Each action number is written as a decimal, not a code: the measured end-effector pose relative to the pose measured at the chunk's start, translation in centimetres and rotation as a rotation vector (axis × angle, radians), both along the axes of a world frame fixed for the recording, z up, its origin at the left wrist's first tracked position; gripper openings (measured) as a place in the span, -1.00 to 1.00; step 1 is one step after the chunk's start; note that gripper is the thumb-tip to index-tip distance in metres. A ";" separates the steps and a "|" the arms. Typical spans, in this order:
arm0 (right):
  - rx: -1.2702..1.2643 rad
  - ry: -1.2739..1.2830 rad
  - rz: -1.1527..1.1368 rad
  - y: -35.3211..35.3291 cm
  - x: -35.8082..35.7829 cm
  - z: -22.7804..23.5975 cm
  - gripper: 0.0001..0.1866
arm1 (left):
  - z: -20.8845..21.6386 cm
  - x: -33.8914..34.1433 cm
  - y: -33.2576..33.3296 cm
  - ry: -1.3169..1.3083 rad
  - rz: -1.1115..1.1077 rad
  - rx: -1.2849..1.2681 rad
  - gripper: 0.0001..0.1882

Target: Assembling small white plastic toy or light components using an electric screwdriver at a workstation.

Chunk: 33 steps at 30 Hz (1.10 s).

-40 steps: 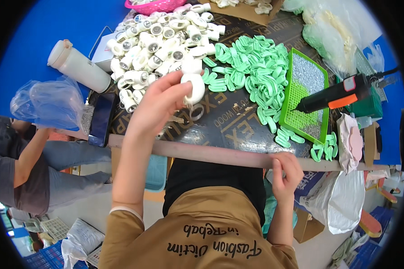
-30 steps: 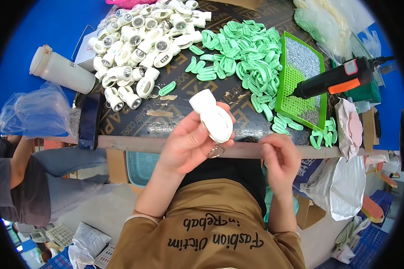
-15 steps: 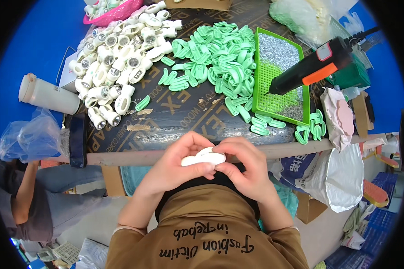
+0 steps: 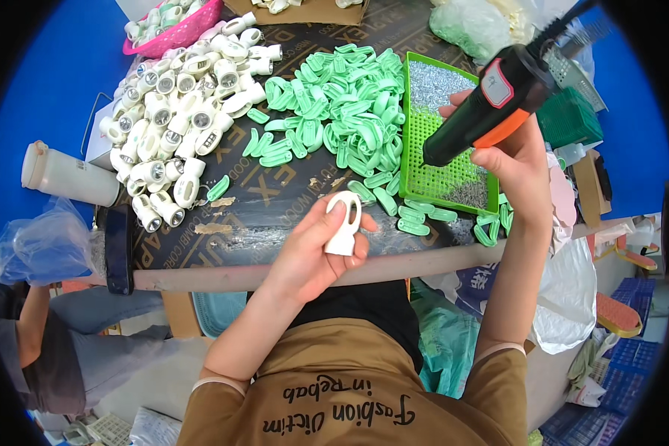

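My left hand (image 4: 308, 249) is closed around a small white flashlight (image 4: 343, 223) with an oval opening in its handle. It is held upright just above the table's near edge. My right hand (image 4: 516, 160) reaches around a black electric screwdriver (image 4: 490, 104) with an orange trigger strip. Fingertips show on the tool's far side and the thumb on its near side, while the palm is partly hidden behind it. The screwdriver's tip points down over a green tray (image 4: 404, 141) of small silvery screws.
White flashlights (image 4: 163, 126) are heaped at the left, beside a pink basket (image 4: 178, 37). Green curved plastic pieces (image 4: 349, 104) lie piled mid-table. A white tumbler (image 4: 67, 175) and clear plastic bag (image 4: 44, 241) are at far left. Another person's arm (image 4: 33, 320) shows at lower left.
My right hand has left the flashlight and moved up and right to the screwdriver, which now tilts more upright. My left hand keeps the flashlight, turned upright.
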State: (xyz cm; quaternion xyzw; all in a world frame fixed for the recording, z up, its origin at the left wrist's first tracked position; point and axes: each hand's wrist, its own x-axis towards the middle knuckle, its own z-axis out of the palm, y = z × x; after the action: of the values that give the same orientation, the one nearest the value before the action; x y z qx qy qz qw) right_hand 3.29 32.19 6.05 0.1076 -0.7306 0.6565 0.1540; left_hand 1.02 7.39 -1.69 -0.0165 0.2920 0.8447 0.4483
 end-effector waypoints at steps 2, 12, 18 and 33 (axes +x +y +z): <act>0.070 -0.035 -0.004 0.3 -0.3 0.1 -0.22 | -0.5 -0.2 -0.3 -0.039 -0.022 0.091 -0.76; -0.085 0.046 0.024 0.6 -2.1 -0.3 -0.56 | -0.5 -0.3 -0.7 -0.028 -0.071 0.133 -0.66; -0.264 0.173 0.007 0.5 -1.6 1.3 -0.55 | 0.1 0.0 -0.5 0.064 -0.015 0.037 -0.64; -0.261 -0.162 0.203 -9.7 -1.2 0.8 -0.44 | 4.2 -2.2 -1.6 0.882 0.193 -0.258 -0.37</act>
State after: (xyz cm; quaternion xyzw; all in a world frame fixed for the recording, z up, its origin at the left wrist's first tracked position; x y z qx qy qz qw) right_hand 2.06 22.47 6.88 0.1067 -0.6348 0.7643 0.0400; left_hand -1.22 5.83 2.51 0.2614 0.5545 0.7656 0.1950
